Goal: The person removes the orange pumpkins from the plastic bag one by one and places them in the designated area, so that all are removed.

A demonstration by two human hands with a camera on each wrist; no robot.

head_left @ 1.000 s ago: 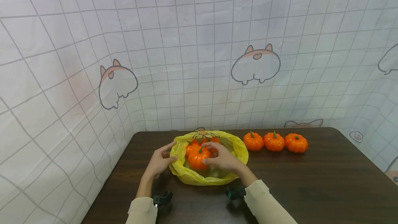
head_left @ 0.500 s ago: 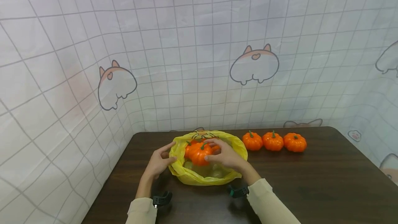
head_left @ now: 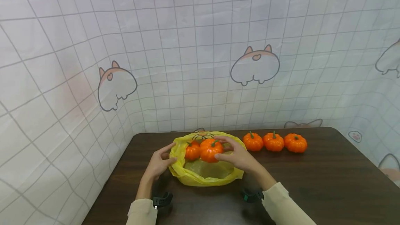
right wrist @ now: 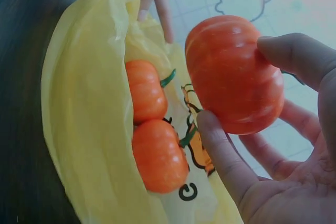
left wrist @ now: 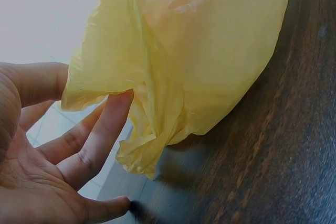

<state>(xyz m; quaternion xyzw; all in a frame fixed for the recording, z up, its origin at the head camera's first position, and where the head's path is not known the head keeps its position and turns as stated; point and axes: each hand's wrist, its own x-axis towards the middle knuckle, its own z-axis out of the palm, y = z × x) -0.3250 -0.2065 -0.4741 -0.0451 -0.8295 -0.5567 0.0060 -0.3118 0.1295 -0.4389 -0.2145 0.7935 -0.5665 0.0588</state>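
A yellow plastic bag (head_left: 204, 180) stands with its mouth wide and its rim rolled out. My left hand (head_left: 158, 164) pinches the bag's left rim, the plastic caught between thumb and fingers in the left wrist view. Over the bag's mouth, my right hand (head_left: 236, 155) grips a small orange pumpkin (head_left: 210, 151) between thumb and fingertips. Inside the bag, the right wrist view shows one pumpkin (right wrist: 145, 92) and another pumpkin (right wrist: 160, 156), both with green stems. From the head, the held pumpkin partly covers what lies behind it.
To the right of the bag, a row of three pumpkins (head_left: 273, 142) sits along the back of the dark wooden table (head_left: 312, 183). A white grid-patterned cloth (head_left: 193, 79) with cartoon animals hangs behind and at both sides.
My right hand has lifted the pumpkin from low in the bag and carried it to the right and up. My left hand stays at the bag's rim.
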